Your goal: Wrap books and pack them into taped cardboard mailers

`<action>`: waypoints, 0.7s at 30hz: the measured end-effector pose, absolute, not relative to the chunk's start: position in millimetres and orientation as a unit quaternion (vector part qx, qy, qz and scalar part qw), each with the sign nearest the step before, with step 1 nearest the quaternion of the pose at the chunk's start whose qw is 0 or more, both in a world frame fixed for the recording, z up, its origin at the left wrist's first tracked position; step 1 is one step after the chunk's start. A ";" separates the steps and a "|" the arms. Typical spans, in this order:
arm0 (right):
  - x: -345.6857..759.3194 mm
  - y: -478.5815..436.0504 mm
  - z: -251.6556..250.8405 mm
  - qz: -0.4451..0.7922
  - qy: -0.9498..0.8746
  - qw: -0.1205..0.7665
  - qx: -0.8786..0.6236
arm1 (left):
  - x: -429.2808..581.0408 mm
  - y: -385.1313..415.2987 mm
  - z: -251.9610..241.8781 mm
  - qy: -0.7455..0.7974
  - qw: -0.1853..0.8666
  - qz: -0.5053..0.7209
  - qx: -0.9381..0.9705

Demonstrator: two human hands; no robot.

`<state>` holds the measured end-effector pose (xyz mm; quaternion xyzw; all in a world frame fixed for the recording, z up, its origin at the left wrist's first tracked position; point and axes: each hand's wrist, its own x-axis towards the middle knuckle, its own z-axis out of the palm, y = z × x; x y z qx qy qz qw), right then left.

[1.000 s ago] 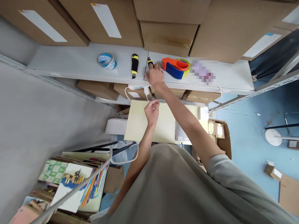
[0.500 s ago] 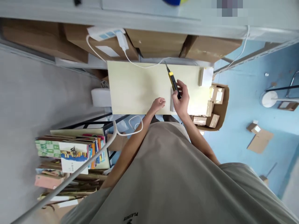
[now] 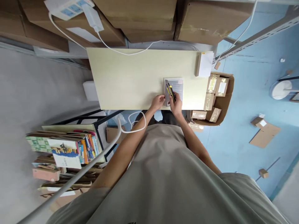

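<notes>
In my right hand [image 3: 176,105] is a black and yellow utility knife [image 3: 172,93], its fingers wrapped round the handle. The grey blade end points away from me and lies over a flat white box [image 3: 178,82] with printed lines on its top. This box rests near the front edge of the pale yellow table [image 3: 126,77]. My left hand [image 3: 158,102] is at the box's left edge, fingers curled together and fingertips against its side. My right hand covers part of the box's near right portion.
A small white box [image 3: 205,64] stands at the table's back right. Beside the table, an open carton [image 3: 225,102] holds several small brown boxes. Large cardboard boxes [image 3: 144,18], a power strip [image 3: 70,9] and a white cable [image 3: 130,54] are behind. A grey pole [image 3: 88,169] crosses at left.
My right hand has lowered the knife toward me, over the flat box. My left hand has moved to the box's left edge. The view has tilted down, and more of the box shows.
</notes>
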<state>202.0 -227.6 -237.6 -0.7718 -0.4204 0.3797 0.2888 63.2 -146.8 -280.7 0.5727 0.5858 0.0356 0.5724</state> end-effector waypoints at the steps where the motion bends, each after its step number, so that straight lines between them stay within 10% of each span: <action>1: 198.7 -224.2 -244.6 0.394 -0.399 0.295 -0.774 | 61.0 -138.5 -280.9 0.597 0.554 0.042 0.578; 21: 138.6 -174.8 -245.1 0.330 -0.382 0.137 -0.852 | 80.3 -31.9 -296.8 0.653 0.435 0.007 0.620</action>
